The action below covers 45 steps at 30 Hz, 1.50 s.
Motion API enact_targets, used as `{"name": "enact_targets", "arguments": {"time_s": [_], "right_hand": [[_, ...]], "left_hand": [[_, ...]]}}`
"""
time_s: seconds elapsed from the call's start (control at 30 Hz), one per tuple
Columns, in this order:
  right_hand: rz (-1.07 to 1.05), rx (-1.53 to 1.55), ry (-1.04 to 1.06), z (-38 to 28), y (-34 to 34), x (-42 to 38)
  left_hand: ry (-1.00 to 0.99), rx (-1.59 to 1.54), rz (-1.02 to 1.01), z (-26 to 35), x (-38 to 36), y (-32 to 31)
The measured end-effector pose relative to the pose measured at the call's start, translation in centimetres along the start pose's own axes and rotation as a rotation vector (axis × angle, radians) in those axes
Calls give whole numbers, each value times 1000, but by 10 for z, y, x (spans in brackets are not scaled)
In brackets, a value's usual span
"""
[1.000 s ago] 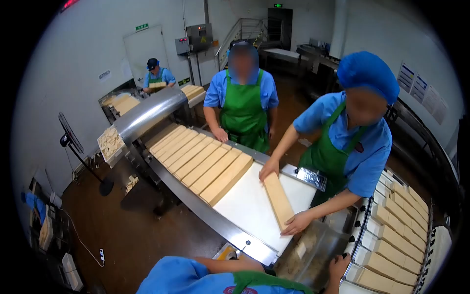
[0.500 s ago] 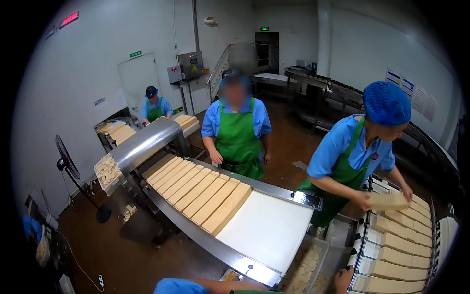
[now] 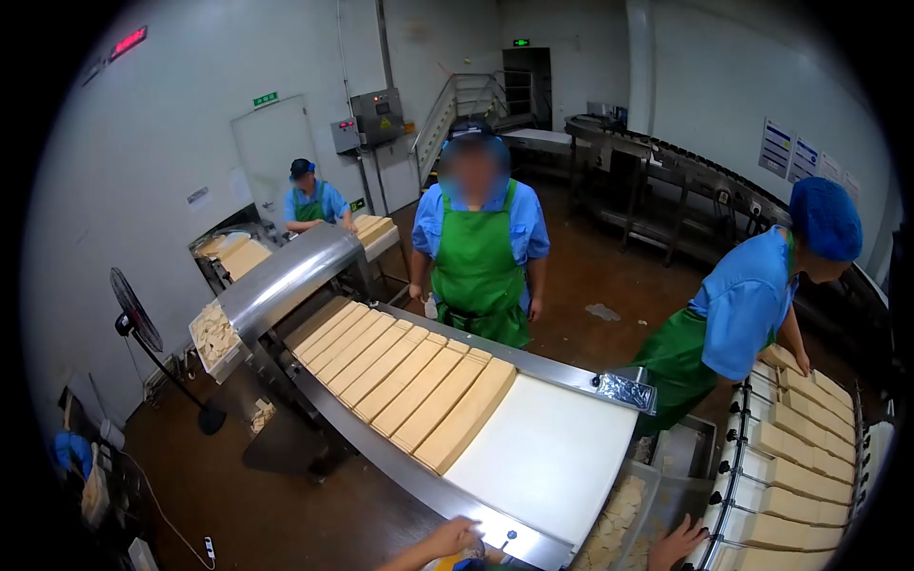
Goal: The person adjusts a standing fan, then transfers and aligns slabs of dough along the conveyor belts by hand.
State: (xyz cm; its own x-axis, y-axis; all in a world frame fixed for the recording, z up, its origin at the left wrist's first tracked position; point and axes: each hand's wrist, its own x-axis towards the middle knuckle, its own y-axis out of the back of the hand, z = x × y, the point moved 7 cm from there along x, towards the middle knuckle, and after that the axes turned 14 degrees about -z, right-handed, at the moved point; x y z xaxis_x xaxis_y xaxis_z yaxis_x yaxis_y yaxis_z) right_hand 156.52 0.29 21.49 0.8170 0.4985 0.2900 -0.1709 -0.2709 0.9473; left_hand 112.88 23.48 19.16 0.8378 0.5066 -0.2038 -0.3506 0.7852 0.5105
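My left hand [image 3: 455, 537] is at the bottom, over the near metal edge of the white conveyor belt [image 3: 543, 447], its fingers bent; whether it holds anything is too small to tell. Low on the right, my right hand [image 3: 678, 544] has its fingers spread and empty, beside the rail of the right-hand conveyor [image 3: 728, 476]. Long pale stacked sheets [image 3: 419, 390] lie in a row on the belt, left of its bare white part. More pale stacks [image 3: 804, 481] sit in rows on the right conveyor.
A person in a green apron [image 3: 479, 257] stands across the belt. Another person [image 3: 752, 295] leans over the right conveyor. A third person [image 3: 314, 200] works farther back. Bins of broken pieces [image 3: 619, 514] sit between the conveyors. A fan [image 3: 138, 324] stands left.
My left hand has come into view and my right hand shows more, fingers spread. The person at right has moved right and set down the held stack. The view has shifted slightly.
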Motion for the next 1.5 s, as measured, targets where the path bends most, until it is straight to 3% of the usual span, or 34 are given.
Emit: {"name": "enact_targets", "arguments": {"time_s": [0.03,0.07,0.1,0.13,0.2,0.3,0.5,0.63,0.97,1.07,1.3,1.43,1.5], "right_hand": [[-90,36,-21,-13,-17,-4],[-180,69,-45,-26,-34,-8],[-206,21,39,-53,-47,-12],[-212,63,130,-88,-43,-18],[-212,237,317,-169,-16,-21],[-389,377,509,-250,-28,-14],[-543,351,701,-368,-80,5],[-522,332,628,-429,-107,30],[-788,232,417,-566,-113,82],[-847,175,428,-584,-115,85],[-830,83,298,-555,-107,87],[-834,198,13,-464,-78,104],[-867,227,-166,-402,-69,111]], "left_hand": [[1,-3,-5,-6,4,5],[176,53,175,-23,5,21],[350,110,359,-33,3,39],[350,107,356,-33,10,46],[568,112,551,-38,4,74],[659,42,570,-44,11,101],[545,112,558,-71,32,123],[481,73,564,-71,32,135],[505,159,350,-68,48,149],[632,169,227,-68,54,152],[611,195,215,-58,58,153],[418,185,136,-45,73,131],[261,111,-18,-24,86,112]]}}
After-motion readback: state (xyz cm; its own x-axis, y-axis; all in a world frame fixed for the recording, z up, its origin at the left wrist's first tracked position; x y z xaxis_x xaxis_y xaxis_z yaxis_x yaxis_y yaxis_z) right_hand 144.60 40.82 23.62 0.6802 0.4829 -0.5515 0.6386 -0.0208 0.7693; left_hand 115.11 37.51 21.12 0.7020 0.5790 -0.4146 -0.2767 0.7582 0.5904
